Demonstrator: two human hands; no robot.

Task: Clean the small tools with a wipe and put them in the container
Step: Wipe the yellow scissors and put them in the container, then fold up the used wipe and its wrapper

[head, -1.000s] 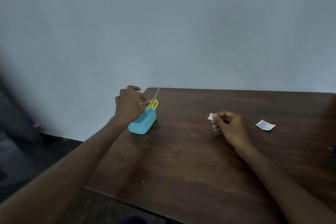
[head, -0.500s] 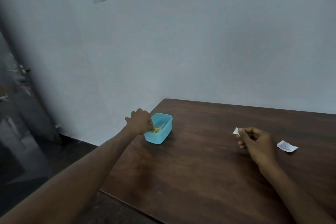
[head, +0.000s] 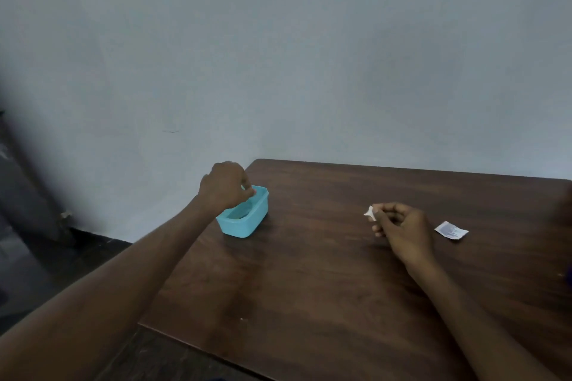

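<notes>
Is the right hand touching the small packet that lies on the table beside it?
Apart. In the head view, bare wood shows between the right hand, which pinches a white wipe, and the packet lying flat on the table.

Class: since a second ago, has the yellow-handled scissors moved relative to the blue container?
Yes. It stood above the rim in the left hand; now it is down inside the blue container, mostly hidden.

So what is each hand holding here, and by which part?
The right hand pinches the small white wipe by one edge at its fingers. The left hand sits curled over the blue container; whether it holds anything cannot be told.
</notes>
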